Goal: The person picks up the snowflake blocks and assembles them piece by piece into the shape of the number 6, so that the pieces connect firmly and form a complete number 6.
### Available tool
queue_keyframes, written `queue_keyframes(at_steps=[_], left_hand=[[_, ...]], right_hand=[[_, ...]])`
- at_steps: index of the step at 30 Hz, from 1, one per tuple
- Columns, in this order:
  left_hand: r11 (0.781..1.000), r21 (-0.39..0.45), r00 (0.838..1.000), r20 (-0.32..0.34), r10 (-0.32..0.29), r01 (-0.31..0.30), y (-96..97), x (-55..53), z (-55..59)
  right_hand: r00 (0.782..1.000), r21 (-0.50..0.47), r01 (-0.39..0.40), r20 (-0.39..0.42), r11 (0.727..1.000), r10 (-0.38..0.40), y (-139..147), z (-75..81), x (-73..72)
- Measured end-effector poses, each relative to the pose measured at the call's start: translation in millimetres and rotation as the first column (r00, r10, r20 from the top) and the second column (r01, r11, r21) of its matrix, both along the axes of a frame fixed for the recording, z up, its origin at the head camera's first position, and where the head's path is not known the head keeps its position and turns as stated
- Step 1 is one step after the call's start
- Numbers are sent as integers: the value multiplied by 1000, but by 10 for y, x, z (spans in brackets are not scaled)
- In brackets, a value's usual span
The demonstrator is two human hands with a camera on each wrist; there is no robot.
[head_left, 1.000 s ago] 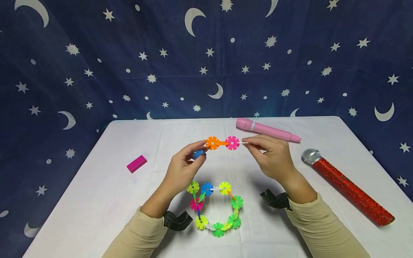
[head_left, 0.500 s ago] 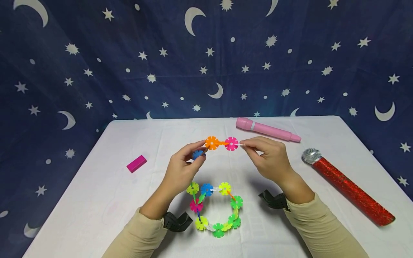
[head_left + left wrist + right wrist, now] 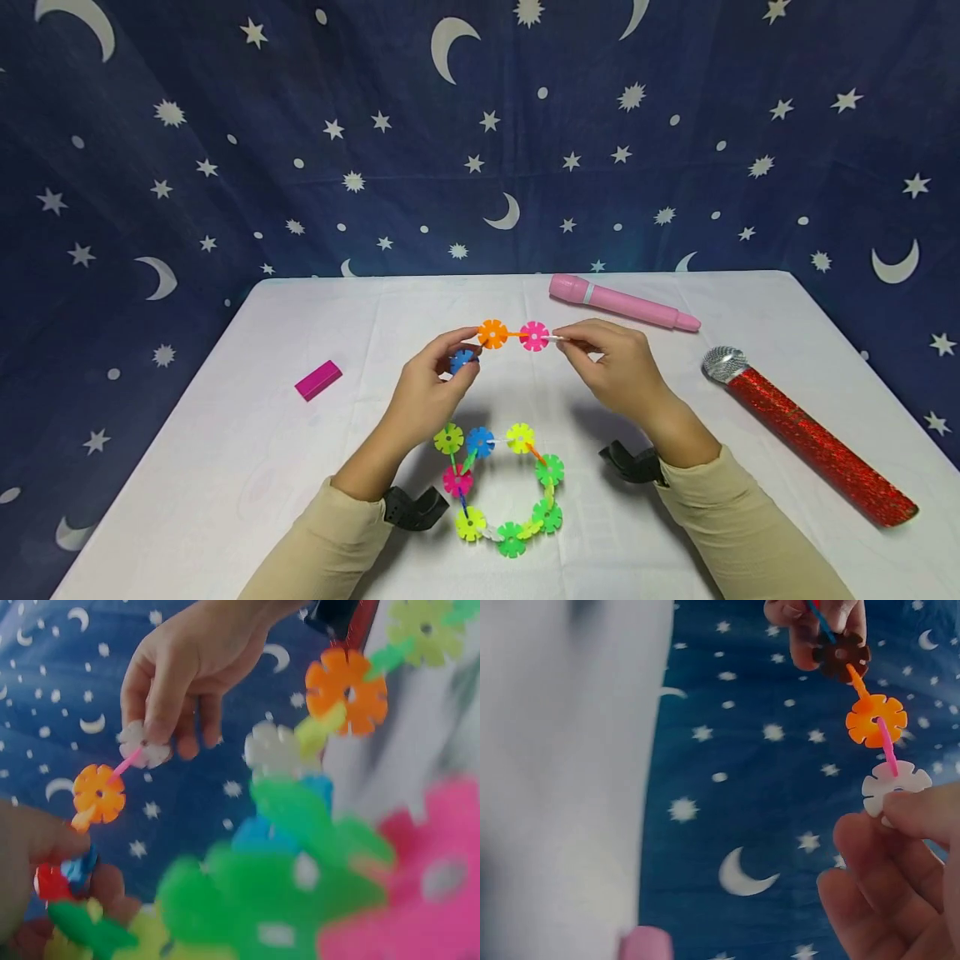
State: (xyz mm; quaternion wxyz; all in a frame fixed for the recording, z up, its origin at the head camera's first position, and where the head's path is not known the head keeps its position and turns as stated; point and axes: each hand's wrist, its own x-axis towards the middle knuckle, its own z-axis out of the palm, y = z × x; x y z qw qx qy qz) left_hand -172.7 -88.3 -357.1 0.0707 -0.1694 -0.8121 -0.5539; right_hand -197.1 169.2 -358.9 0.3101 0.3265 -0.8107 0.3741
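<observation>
Slotted plastic flower-shaped discs, linked in a chain, stretch between both hands above the table. My left hand [image 3: 426, 390] holds the chain by a blue disc [image 3: 461, 360], thumb and fingers bent around it. To its right come an orange disc [image 3: 492, 334] and a pink disc [image 3: 534, 336]. At the chain's right end, a white disc [image 3: 879, 789] is pinched between thumb and fingers of my right hand [image 3: 621, 367]; the pink disc is slotted into it. Below, several more linked discs form a loop, with a green disc [image 3: 550, 470] on its right side.
A pink toy microphone [image 3: 626, 303] lies at the table's back edge. Further right is a microphone with a red glittery handle [image 3: 817, 446]. A magenta block [image 3: 318, 381] sits on the left of the white-covered table [image 3: 187, 500]. Behind hangs a dark blue star-and-moon cloth [image 3: 405, 208].
My right hand has shifted slightly left and a little down, bringing the pink disc along. The left hand still grips the chain in nearly the same place.
</observation>
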Motion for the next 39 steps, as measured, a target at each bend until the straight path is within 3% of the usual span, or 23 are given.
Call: queue_keyframes(at_steps=[3,6,9,17,21,25,30,39], left_hand=[[1000,-19,998,63,-4,5,-30,-55,-53],[999,-32,993,117,-5,9,-50,-107,-112],[998,-62,986,168,-5,15,-60,-141,-168],[975,-214,977,210,-22,68,-90,-212,-343],[930,-345,971,234,-45,126,-106,-236,-371],[884,-437,969,239,-63,166,-113,-252,-383],[868,-457,962,261,-80,196,-144,-274,-410],[855,-465,950,299,-95,231,-261,-318,-410]], right_hand=[[986,8,40,161,999,-41,8,-82,-30],[949,18,74,306,997,-76,17,-142,-58],[913,33,88,396,996,-94,17,-193,-93],[874,129,106,461,986,-154,23,-324,-180],[837,174,94,520,980,-172,31,-367,-210],[820,213,82,540,974,-187,36,-408,-234],[804,269,55,559,962,-202,56,-464,-256],[738,283,-23,651,959,-174,79,-416,-223]])
